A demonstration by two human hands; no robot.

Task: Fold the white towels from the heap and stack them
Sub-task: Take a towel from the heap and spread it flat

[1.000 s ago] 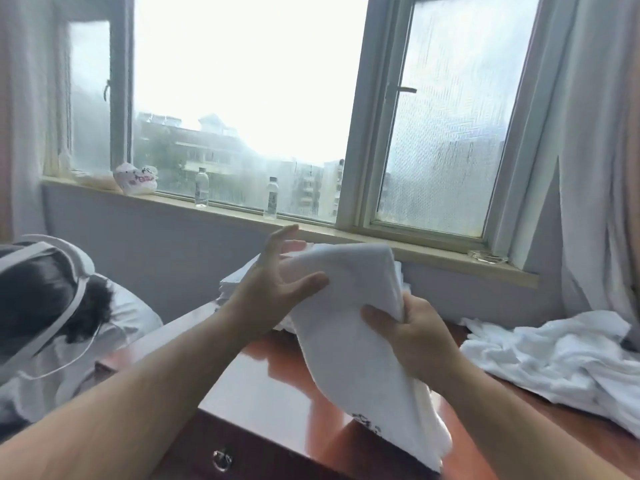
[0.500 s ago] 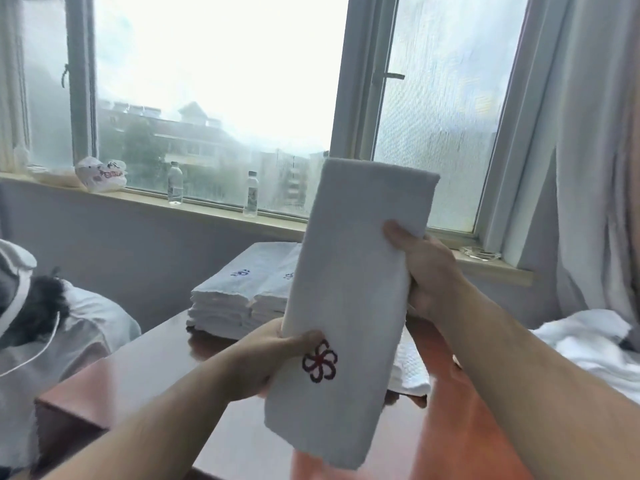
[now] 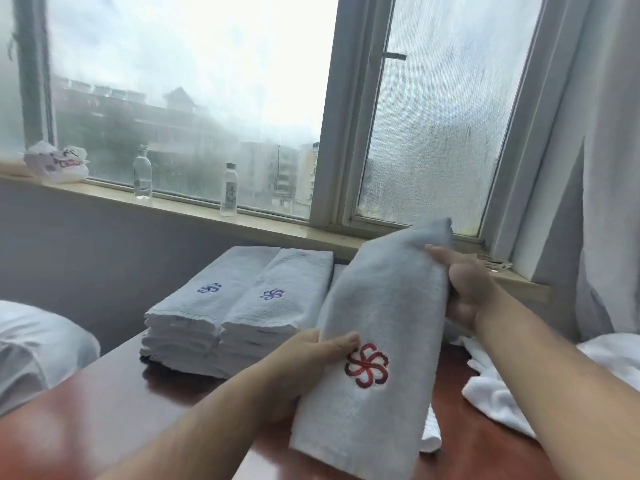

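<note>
The folded towel (image 3: 374, 327) is a long, narrow white terry rectangle, held in the air above the table (image 3: 104, 410). Its long axis slants from 7 o'clock to 1 o'clock. The lower short edge hangs nearest the camera and the upper short end points toward the window frame. The nap is looped and slightly fuzzy, and the long edges are soft and rounded by the fold. A red pinwheel emblem (image 3: 366, 365) of stitched thread sits on the front face toward the lower end.

The left hand (image 3: 304, 362) pinches the left long edge at 9 o'clock of the emblem, thumb flat on the front and fingers hidden behind the cloth. The right hand (image 3: 467, 289) clamps the right long edge near the upper end, thumb on the front and fingers curled behind.

At 10 o'clock from the towel, 2 piles of folded towels lie side by side, touching, on the glossy red-brown wood. The left stack (image 3: 194, 313) and the right stack (image 3: 277, 306) each show a purple-blue emblem on top. The heap (image 3: 491, 386) of crumpled white towels lies at 4 o'clock on the table.

On the pale sill stand 2 clear bottles, the left bottle (image 3: 142, 173) and the right bottle (image 3: 229, 190). A crumpled white plastic bag (image 3: 55, 162) lies at far left.
</note>
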